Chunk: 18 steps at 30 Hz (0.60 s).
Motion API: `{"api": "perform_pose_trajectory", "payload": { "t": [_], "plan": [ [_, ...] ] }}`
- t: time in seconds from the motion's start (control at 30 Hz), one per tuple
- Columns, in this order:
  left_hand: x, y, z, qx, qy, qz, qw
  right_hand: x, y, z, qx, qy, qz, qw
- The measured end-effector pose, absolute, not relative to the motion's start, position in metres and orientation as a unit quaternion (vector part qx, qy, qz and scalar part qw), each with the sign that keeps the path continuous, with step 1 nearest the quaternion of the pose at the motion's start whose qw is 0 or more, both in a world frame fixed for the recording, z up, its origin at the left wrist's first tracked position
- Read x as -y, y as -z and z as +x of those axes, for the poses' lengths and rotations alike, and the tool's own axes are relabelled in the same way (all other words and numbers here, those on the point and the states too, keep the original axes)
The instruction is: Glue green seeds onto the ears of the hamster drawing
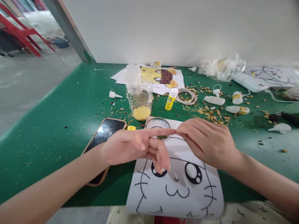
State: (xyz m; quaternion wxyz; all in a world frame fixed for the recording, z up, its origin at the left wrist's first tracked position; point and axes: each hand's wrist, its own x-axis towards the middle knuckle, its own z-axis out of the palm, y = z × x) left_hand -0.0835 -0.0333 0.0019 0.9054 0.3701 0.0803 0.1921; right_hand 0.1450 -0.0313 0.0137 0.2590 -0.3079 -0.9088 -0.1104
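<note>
Nearest, patterned cloth (249,213) shows below the desk (58,124), and a cat-face drawing (154,186) lies under and nearer than the fingers, its lower end bending over the edge. The left hand (134,146) is open, palm partly up, its forefinger (161,132) straight and its other fingers loosely bent. The right hand (207,143) has its fingers drawn together, pinching the tip of that forefinger. A phone (105,133) lies left of the left fingers, partly under that wrist.

Just beyond the straight forefinger, a round dish (161,123) with greenish grains sits on the drawing's upper part; a yellow cap (131,128) is to its left. Farther from the fingers stand a clear jar (142,101) with yellow grains, a yellow glue stick (171,99) and tape rings (195,99). Beyond the right fingers are scattered beans (211,115) and a white squeeze bottle (214,100). Farther still lie a coloured picture (151,74) and a crumpled plastic bag (221,67), before a pale wall (175,31). Far left is a red chair (25,31).
</note>
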Motion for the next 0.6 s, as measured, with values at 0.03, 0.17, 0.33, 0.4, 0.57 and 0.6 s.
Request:
{"api": "perform_pose_trajectory", "payload": {
  "t": [0.03,0.17,0.33,0.4,0.57,0.6],
  "plan": [
    [0.0333,-0.0021,-0.0835,-0.082,-0.189,0.373,0.905,0.0308,-0.0135,0.1451,0.910,0.114,-0.305,0.257],
    [0.0338,-0.0016,-0.0830,-0.090,-0.186,0.378,0.902,0.0292,-0.0125,0.1451,0.912,0.115,-0.309,0.244],
    [0.0343,-0.0002,-0.0823,-0.085,-0.196,0.374,0.902,0.0289,-0.0127,0.1453,0.910,0.096,-0.322,0.242],
    [0.0345,-0.0002,-0.0822,-0.087,-0.200,0.376,0.901,0.0287,-0.0130,0.1458,0.908,0.091,-0.324,0.250],
    [0.0345,-0.0017,-0.0826,-0.097,-0.201,0.380,0.898,0.0280,-0.0132,0.1475,0.904,0.072,-0.327,0.266],
    [0.0344,-0.0022,-0.0826,-0.097,-0.201,0.380,0.898,0.0280,-0.0130,0.1480,0.904,0.074,-0.324,0.268]
  ]
}}
